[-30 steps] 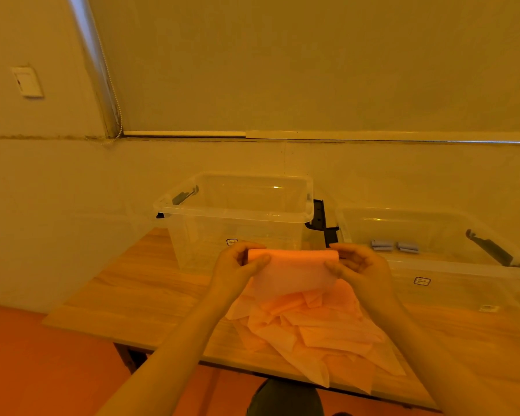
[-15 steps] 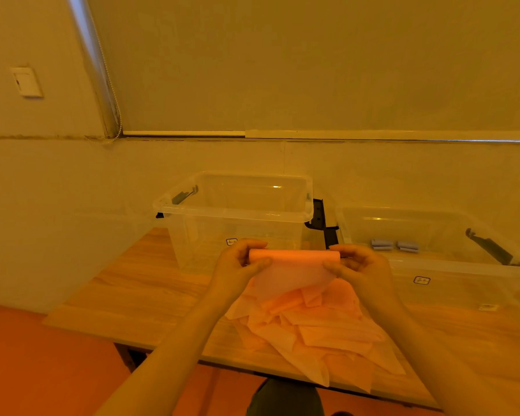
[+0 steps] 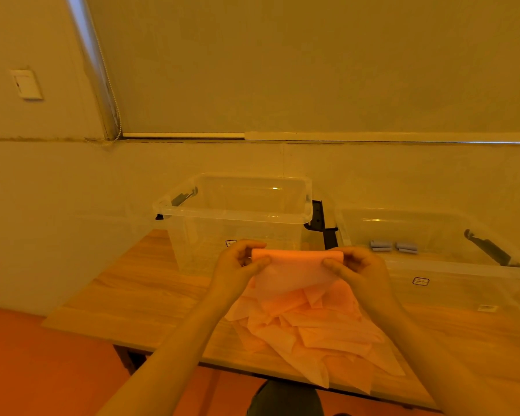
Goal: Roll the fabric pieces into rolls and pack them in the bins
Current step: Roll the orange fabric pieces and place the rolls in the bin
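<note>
The wooden counter (image 3: 138,295) carries everything here. At its back stand two clear bins: the left bin (image 3: 237,214), where I see no fabric, and the right bin (image 3: 451,265), which holds two small grey rolls (image 3: 394,246) near its far wall. In front of the bins lies the pile of orange fabric pieces (image 3: 309,331), loose and partly hanging over the near edge of the counter.

Above the pile the person holds one fabric piece (image 3: 294,271) in the air. The left hand (image 3: 240,265) pinches its left end with curled fingers and thumb, and the right hand (image 3: 357,268) pinches the right end in the same way. The top edge is already turned into a thin roll between the two hands, and the rest of the sheet hangs down toward the pile.

Compared with one second ago, the roll at the top is thicker and more defined, and the hanging part is shorter; half a second ago it was almost the same as now, only a little longer below. The hands stayed at the same height, and the bins and the pile did not move. So I judge that rolling is in progress, perhaps a third done, and this piece is not yet ready for a bin.
</note>
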Demonstrator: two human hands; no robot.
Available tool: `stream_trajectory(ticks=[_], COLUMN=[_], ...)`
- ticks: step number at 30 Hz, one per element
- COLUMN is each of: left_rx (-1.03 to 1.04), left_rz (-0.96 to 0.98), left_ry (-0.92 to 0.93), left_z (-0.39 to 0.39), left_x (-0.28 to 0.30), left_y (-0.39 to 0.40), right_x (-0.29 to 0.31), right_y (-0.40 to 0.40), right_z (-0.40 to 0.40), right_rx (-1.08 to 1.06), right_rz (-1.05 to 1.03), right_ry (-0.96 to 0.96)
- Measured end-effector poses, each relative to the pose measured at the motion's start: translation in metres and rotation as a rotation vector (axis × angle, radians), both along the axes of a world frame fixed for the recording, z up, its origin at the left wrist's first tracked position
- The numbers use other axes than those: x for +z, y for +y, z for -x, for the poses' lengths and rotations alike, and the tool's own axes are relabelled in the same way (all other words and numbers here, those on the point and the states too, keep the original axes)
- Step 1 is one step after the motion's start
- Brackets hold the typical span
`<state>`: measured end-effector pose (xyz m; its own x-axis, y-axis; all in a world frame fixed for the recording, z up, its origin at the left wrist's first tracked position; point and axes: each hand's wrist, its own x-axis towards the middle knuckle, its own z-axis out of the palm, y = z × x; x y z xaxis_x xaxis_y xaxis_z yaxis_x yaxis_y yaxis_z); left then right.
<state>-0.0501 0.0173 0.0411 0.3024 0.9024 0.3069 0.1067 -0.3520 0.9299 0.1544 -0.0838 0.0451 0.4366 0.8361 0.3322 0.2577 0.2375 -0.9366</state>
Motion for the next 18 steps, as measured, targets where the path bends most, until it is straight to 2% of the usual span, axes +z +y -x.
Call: stream_trajectory(ticks=[7,18], left_rx=[0.041,-0.073], left_rz=[0.035,0.019], left_ry=[0.002,-0.022], left_z=[0.0001,0.0024], left_x=[-0.0007,0.0076], left_y=[0.0000,-0.0082], right_x=[0.0013,-0.0063], right_y=[-0.0009,0.0024], right_z=[0.0001,-0.0031], right_rx=[0.030,0.005], right_rz=[0.012,0.029], right_ry=[0.025,0.009])
